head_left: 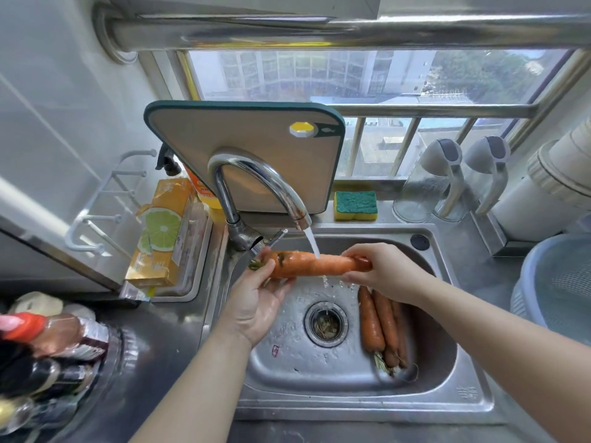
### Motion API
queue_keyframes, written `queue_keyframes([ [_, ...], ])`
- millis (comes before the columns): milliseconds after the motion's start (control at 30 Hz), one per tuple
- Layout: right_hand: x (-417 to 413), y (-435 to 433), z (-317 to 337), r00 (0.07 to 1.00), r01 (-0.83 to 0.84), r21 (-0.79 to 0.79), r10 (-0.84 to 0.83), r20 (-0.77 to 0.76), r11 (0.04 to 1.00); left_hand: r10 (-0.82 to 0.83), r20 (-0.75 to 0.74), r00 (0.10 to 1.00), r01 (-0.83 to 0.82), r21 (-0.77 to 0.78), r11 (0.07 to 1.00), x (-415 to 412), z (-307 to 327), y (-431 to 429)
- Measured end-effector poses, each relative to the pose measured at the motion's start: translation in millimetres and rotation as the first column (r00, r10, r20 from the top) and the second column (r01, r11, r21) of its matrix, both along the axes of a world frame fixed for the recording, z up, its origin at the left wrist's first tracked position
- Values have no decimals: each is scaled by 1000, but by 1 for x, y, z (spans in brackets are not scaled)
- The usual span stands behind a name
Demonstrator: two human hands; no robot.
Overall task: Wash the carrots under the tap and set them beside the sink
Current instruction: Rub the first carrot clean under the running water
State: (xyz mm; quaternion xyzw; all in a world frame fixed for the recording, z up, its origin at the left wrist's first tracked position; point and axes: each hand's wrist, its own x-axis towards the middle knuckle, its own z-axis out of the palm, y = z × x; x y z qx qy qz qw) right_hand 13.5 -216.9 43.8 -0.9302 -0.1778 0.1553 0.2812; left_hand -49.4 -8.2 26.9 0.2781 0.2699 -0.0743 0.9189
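1. We hold one carrot (pixel 315 265) level across the sink (pixel 351 402), right under the tap (pixel 256 183). That way the stream (pixel 311 243) strikes its middle and runs off into the basin.
2. Our left hand (pixel 256 302) cups the thick, leafy end from below, with the fingers curled round it. Our right hand (pixel 380 273) pinches the narrow tip from above. Gripping only the ends leaves the whole length bare to the water and, we judge, lets us roll it.
3. A few more carrots (pixel 380 321) lie side by side on the basin floor, right of the drain strainer (pixel 326 324) and out of the stream. We take them to be unwashed, though we cannot tell for sure.
4. We see no carrot on the counter beside the sink, so the job looks early. The pale colander (pixel 556 282) on the right counter seems a likely resting place, but that is only our guess.
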Motion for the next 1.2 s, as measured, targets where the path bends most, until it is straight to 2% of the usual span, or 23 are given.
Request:
queue_keyframes([
  [200,-11,25,-6,998,16,34,-14,-57,999,92,49,995,-94,39,995,1,1,19],
  [367,-20,-8,-3,993,81,-21,-82,-83,997,0,17,1000,-1,64,998,11,-1,-10],
  [567,-22,-52,31,989,140,-122,-145,-35,983,-150,-81,985,156,81,984,19,-5,-48],
  [767,-10,-51,40,991,135,-136,-136,4,982,-135,-28,990,138,139,981,21,0,-43],
  [833,-6,-46,36,992,125,-132,-126,-1,983,-184,-6,983,179,268,947,20,3,-36],
  [933,-3,-38,28,995,94,-125,-98,-29,988,-281,-5,960,245,507,826,20,3,-29],
  [1100,1,-35,21,996,51,-117,-59,-60,992,-414,50,909,302,605,737,18,5,-17],
  [1200,3,-35,20,996,46,-92,-52,-66,995,-426,61,902,283,663,693,18,6,-16],
])
